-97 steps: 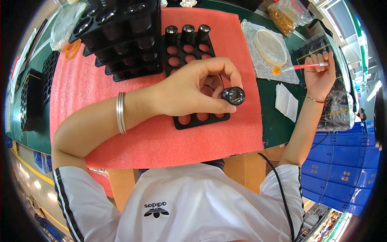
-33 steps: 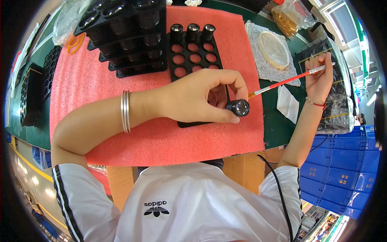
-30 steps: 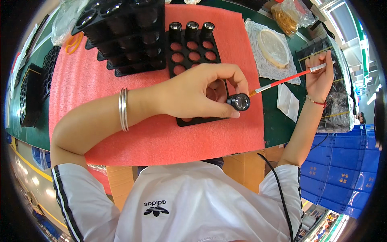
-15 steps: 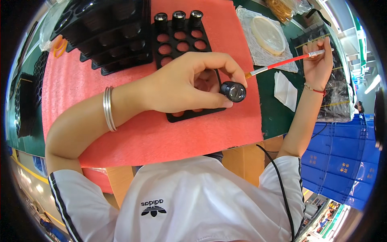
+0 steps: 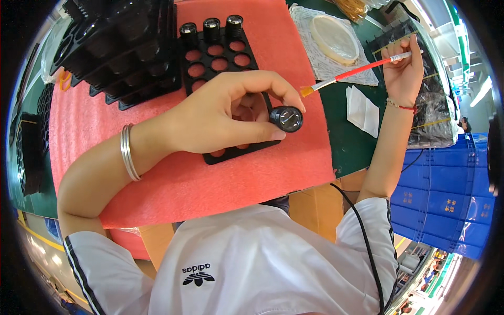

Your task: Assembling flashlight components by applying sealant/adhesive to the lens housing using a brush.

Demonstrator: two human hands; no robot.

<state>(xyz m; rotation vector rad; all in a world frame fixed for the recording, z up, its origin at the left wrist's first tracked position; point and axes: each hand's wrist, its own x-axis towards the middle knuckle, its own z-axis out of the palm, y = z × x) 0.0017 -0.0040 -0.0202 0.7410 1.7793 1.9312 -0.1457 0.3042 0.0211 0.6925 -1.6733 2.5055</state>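
My left hand (image 5: 223,113) pinches a short black cylinder with a clear glass lens (image 5: 289,119) between thumb and forefinger, its glass face turned up toward the right. In my right hand (image 5: 401,79), fingers closed, is a paintbrush with a red handle (image 5: 362,69). Its tan bristles (image 5: 306,91) point left, just beyond my left forefinger and close to the lens cylinder. Beneath my left hand lies a black rack with round holes (image 5: 228,55), partly hidden by the hand. Several similar cylinders (image 5: 211,30) stand along its far end.
Stacked black trays (image 5: 126,47) rise at the far left on the pink foam sheet (image 5: 252,184). Right of the foam are a round translucent disc (image 5: 336,39) on printed paper, a folded white tissue (image 5: 362,111) and a plastic-wrapped bundle (image 5: 433,123). Blue crates (image 5: 446,194) stand beyond the table.
The brush tip, earlier at my left forefinger, now shows fully, slightly farther from me than the fingertip. The lens face is turned more toward my view. The whole view has shifted a little.
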